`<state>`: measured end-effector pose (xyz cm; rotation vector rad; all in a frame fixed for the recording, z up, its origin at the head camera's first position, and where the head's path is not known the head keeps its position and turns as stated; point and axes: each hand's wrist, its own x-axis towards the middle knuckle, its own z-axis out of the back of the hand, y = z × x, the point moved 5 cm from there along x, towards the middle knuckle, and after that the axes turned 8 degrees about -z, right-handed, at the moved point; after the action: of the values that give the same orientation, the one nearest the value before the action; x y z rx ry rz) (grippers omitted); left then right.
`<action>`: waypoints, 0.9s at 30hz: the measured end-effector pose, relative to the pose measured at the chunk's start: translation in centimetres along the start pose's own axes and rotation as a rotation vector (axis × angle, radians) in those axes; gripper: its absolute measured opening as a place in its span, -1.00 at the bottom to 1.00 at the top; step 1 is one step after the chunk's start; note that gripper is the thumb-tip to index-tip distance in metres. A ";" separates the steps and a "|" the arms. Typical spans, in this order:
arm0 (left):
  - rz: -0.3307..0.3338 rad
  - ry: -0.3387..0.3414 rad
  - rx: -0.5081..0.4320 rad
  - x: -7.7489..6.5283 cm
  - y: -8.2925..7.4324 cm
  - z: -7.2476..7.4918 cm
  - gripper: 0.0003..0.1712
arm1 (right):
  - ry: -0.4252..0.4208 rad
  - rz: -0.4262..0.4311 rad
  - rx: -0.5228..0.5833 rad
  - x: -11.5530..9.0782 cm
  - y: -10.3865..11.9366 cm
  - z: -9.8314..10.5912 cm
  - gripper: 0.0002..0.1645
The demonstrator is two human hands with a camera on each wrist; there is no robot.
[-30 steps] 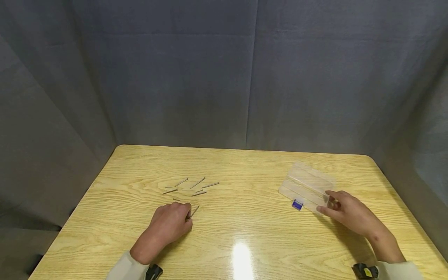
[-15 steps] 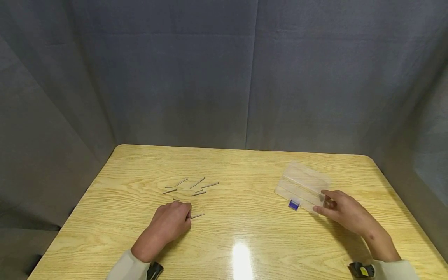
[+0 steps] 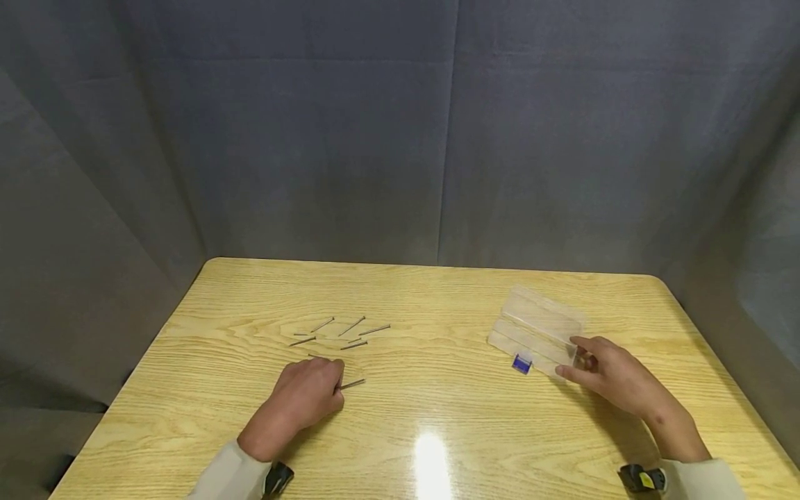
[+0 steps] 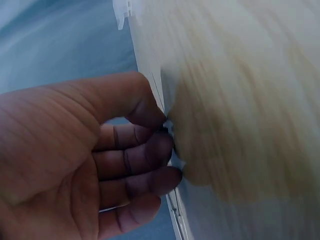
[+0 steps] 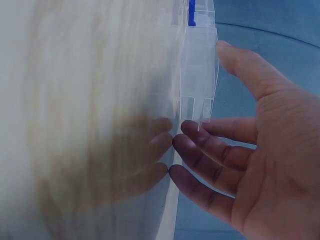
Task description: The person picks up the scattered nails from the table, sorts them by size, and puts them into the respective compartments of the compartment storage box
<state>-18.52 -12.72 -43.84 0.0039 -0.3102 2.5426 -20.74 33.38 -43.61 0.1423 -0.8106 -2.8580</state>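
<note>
My left hand [image 3: 307,394] is low over the table, thumb and fingertips pinching a nail [image 3: 354,384] whose shank sticks out to the right. In the left wrist view the fingers are curled and mostly hide what lies between them. A clear plastic compartment box [image 3: 539,326] with a blue latch [image 3: 521,363] lies on the right half of the table. My right hand [image 3: 615,375] grips its right end; in the right wrist view the thumb is at the upper edge and the fingers are by the end near the tabletop.
Several loose nails, among them one long nail [image 3: 375,330] and one farther left [image 3: 303,341], lie scattered beyond my left hand. The wooden table [image 3: 437,298] ends at a grey cloth curtain [image 3: 325,160] behind and at both sides.
The box has slid a little to the left along with my right hand. The nail at my left hand has swung from slanting away to pointing nearly straight right.
</note>
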 end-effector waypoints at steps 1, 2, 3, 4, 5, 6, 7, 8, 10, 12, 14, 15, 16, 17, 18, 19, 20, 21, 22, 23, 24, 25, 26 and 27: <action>-0.012 0.001 0.008 0.1 -0.1 0.0 -0.74 | 0.003 -0.004 0.005 0.0 0.0 0.0 -0.29; -0.025 0.001 0.018 0.1 -0.3 0.0 -0.73 | 0.005 -0.008 0.006 0.0 -0.1 0.0 -0.28; -0.037 0.001 0.028 0.2 -0.4 0.0 -0.72 | 0.006 -0.013 0.009 0.0 -0.1 0.0 -0.26; -0.048 0.001 0.038 0.3 -0.6 0.0 -0.71 | 0.008 -0.016 0.011 -0.1 -0.1 0.0 -0.23; -0.059 0.000 0.044 0.4 -0.8 0.0 -0.71 | 0.010 -0.019 0.012 -0.1 -0.1 0.0 -0.21; -0.072 -0.002 0.049 0.6 -0.9 0.0 -0.70 | 0.009 -0.024 0.015 -0.1 -0.1 -0.1 -0.19; -0.085 -0.006 0.053 0.7 -1.1 0.1 -0.70 | 0.009 -0.025 0.015 -0.1 0.0 -0.1 -0.16; -0.099 -0.010 0.056 0.8 -1.3 0.2 -0.70 | 0.008 -0.027 0.017 -0.1 0.0 -0.1 -0.13; -0.129 -0.022 0.056 1.2 -1.6 0.3 -0.70 | 0.012 -0.025 0.025 -0.1 0.0 -0.1 -0.13; -0.153 -0.032 0.047 1.7 -2.0 0.5 -0.70 | 0.011 -0.030 0.028 -0.1 0.1 -0.2 -0.14; -0.164 -0.038 0.033 2.2 -2.2 0.7 -0.70 | 0.012 -0.034 0.032 -0.1 0.1 -0.2 -0.15; -0.167 -0.039 0.023 2.4 -2.3 0.8 -0.70 | 0.012 -0.034 0.031 -0.1 0.1 -0.2 -0.15; -0.170 -0.039 0.014 2.7 -2.5 0.8 -0.69 | 0.010 -0.037 0.027 -0.1 0.1 -0.2 -0.15; -0.173 -0.038 0.005 2.9 -2.6 0.9 -0.69 | 0.008 -0.041 0.022 -0.1 0.1 -0.2 -0.14; -0.180 -0.040 -0.006 3.2 -2.7 0.9 -0.69 | 0.011 -0.046 0.022 -0.1 0.1 -0.3 -0.13; -0.186 -0.039 -0.018 3.4 -2.9 0.9 -0.69 | 0.013 -0.050 0.024 -0.1 0.1 -0.3 -0.12; -0.192 -0.039 -0.033 3.6 -3.1 1.0 -0.69 | 0.018 -0.054 0.026 -0.2 0.1 -0.4 -0.11; -0.199 -0.042 -0.045 3.8 -3.2 1.0 -0.69 | 0.019 -0.056 0.026 -0.2 0.1 -0.4 -0.10; -0.206 -0.046 -0.056 4.0 -3.4 1.1 -0.69 | 0.021 -0.057 0.027 -0.2 0.1 -0.4 -0.09; -0.213 -0.046 -0.067 4.2 -3.6 1.1 -0.69 | 0.022 -0.057 0.032 -0.2 0.1 -0.4 -0.09; -0.219 -0.047 -0.077 4.4 -3.7 1.2 -0.69 | 0.023 -0.055 0.036 -0.2 0.1 -0.3 -0.09; -0.219 -0.043 -0.085 4.6 -3.8 1.2 -0.70 | 0.021 -0.050 0.035 -0.2 0.1 -0.3 -0.09; -0.223 -0.046 -0.091 4.8 -3.9 1.2 -0.70 | 0.019 -0.045 0.034 -0.2 0.2 -0.3 -0.10; -0.229 -0.047 -0.093 5.0 -4.0 1.3 -0.71 | 0.015 -0.038 0.033 -0.2 0.2 -0.3 -0.10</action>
<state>-20.61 -7.01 -41.37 0.0606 -0.4213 2.3022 -20.43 33.10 -43.70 0.1855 -0.8619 -2.8756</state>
